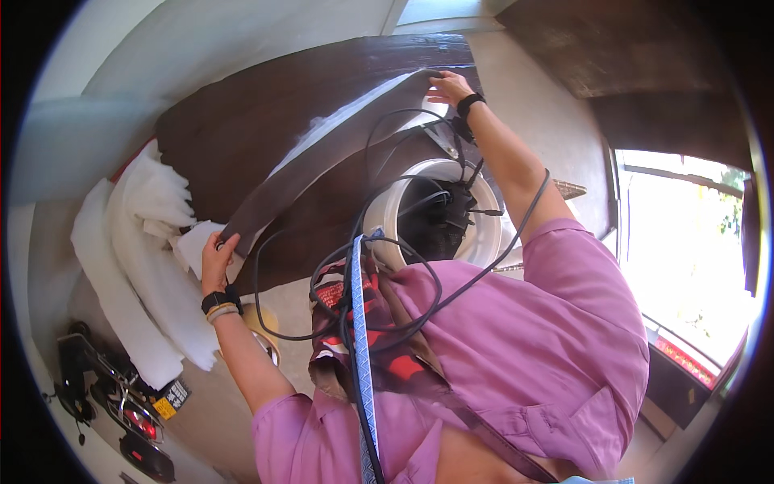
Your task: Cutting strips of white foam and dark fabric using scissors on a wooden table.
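Note:
A long, dark brown strip of fabric stretches diagonally between my two hands over a dark table. White fluffy material shows along its far edge. My left hand pinches the near end between thumb and fingers, beside a white piece of material. At the far right of the table, my right hand grips the other end. Below the right hand lies a metal tool, partly hidden by cables. A white bucket holding black items stands close to my body.
Black cables loop across the view, beside a blue-and-white patterned strap. Long pieces of white batting hang at the table's left end. A motorcycle stands at lower left. A bright window is on the right.

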A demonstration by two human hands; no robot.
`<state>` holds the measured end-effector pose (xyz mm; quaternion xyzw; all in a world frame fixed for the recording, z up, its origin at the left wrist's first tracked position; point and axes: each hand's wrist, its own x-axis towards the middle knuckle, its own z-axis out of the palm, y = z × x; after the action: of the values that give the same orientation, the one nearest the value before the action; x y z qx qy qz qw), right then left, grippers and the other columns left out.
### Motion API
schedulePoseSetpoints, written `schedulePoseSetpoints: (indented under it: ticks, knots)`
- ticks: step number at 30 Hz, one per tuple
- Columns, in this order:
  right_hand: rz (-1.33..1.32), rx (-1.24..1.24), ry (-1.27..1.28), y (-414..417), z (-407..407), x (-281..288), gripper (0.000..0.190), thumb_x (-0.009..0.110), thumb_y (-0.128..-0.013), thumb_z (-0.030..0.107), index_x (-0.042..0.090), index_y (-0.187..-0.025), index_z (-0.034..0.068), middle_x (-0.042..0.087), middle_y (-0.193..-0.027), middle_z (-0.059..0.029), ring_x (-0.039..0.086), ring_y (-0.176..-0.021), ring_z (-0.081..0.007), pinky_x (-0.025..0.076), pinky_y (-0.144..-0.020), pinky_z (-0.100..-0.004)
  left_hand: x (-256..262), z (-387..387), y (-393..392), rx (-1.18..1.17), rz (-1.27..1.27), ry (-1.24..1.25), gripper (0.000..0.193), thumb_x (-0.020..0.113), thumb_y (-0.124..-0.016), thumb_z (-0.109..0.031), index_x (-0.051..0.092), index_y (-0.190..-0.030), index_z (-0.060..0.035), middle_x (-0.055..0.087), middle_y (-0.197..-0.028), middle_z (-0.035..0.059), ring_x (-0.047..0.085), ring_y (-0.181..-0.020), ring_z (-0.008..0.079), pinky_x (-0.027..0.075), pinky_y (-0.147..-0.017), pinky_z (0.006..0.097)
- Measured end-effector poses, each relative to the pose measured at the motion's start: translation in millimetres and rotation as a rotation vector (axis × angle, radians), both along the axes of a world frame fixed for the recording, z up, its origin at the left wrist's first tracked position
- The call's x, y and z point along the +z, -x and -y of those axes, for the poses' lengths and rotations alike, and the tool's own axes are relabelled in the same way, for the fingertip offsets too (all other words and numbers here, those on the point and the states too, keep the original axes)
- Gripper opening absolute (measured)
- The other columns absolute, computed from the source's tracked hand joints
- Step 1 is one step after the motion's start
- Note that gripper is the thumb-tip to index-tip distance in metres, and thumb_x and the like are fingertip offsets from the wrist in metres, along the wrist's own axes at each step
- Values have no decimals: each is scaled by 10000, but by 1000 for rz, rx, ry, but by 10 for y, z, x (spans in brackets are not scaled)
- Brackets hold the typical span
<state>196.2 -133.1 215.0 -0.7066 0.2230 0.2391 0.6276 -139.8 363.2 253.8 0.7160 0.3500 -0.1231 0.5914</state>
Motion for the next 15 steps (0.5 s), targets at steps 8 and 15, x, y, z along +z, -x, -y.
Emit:
schedulePoseSetpoints:
  ticks: [8, 15]
  knots:
    - [-41, 122, 15, -78, 243, -146, 262, 578, -859, 135, 492, -1095, 62, 570, -976, -73, 619, -874, -246, 541, -742, -382, 170, 13, 56, -157, -1, -158, 294, 696, -762, -212, 586, -942, -7, 596, -794, 39, 537, -719, 86, 426, -631, 222]
    - [-36, 135, 69, -46, 189, -105, 233, 574, -850, 118, 505, -1065, 57, 598, -995, -85, 627, -891, -260, 546, -741, -381, 95, -38, 235, -154, -64, -137, 379, 689, -757, -261, 578, -1007, 1, 594, -886, 48, 532, -798, 109, 407, -734, 218]
